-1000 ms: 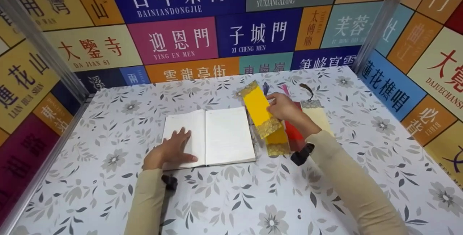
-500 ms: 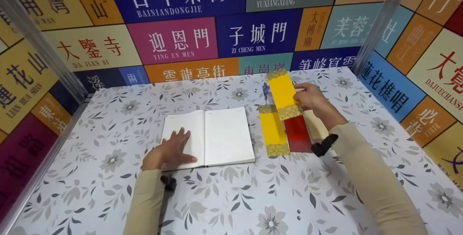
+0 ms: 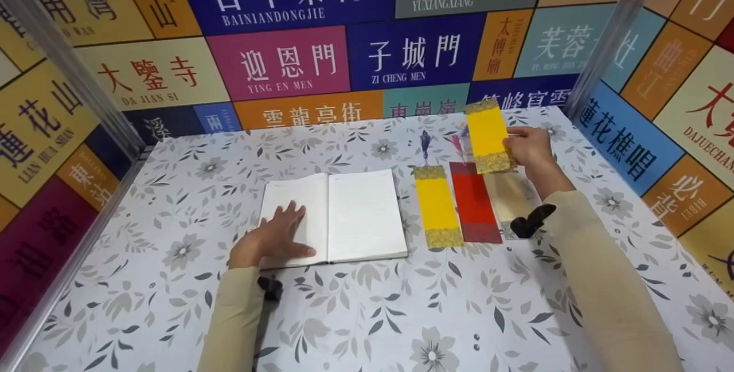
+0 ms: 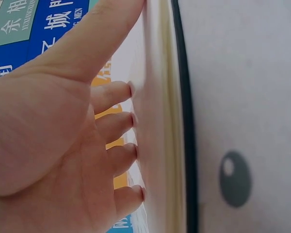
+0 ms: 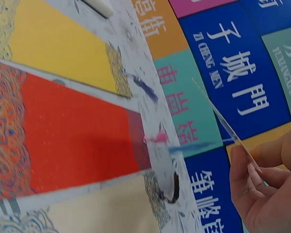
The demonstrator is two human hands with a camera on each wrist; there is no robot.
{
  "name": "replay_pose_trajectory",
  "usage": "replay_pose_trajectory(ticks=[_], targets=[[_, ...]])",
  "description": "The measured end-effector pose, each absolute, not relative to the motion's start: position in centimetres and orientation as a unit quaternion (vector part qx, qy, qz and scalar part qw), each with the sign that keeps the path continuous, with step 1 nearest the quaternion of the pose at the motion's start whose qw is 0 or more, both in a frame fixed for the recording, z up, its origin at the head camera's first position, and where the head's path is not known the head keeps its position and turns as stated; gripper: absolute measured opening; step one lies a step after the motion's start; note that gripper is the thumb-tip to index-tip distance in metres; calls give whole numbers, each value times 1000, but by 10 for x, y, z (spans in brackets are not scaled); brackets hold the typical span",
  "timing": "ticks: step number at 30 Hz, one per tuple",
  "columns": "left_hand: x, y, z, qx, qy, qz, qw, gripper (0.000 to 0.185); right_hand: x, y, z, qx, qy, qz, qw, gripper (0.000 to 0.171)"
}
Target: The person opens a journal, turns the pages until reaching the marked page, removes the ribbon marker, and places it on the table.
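My left hand lies with spread fingers on the left page of an open blank notebook. In the left wrist view its fingertips press the paper. My right hand pinches a yellow bookmark with patterned gold ends, raised over the top of the row on the table. Seen nearly edge-on in the right wrist view, this bookmark has a bluish tassel. Below it lie a yellow bookmark, a red bookmark and a cream bookmark, the last partly hidden by the held one.
The table has a white floral cover. A purple tassel and a pink tassel stretch toward the back edge; a dark tassel shows in the right wrist view. Sign-printed panels stand behind and at both sides.
My right hand has carried the held yellow bookmark rightward and up, from beside the notebook to above the red and cream bookmarks, uncovering the lying yellow and red ones. My left hand stays on the page.
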State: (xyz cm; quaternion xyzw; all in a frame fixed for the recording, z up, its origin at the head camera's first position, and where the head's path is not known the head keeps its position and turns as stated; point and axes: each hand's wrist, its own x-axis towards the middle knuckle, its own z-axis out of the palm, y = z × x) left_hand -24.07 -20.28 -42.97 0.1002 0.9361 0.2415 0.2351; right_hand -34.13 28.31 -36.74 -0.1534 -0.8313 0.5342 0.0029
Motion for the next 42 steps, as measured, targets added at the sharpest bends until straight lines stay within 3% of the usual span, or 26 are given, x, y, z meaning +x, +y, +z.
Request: replay_pose_trajectory(ticks=[9,18,28,42], targets=[[-241,-200,-431,98,937,239,236,103,-351,305,-365,-214,-823,526,21,51],[-241,-200,-432,98,936,241,238,102,-348,333,-380,-223,-820,527,-3,56],[-240,-202,-430,101,943,225,224,100,-324,369,-397,-203,-834,512,-35,64],[-240,-202,-431,95,940,228,234,101,-288,392,-418,-214,-869,445,-35,57]])
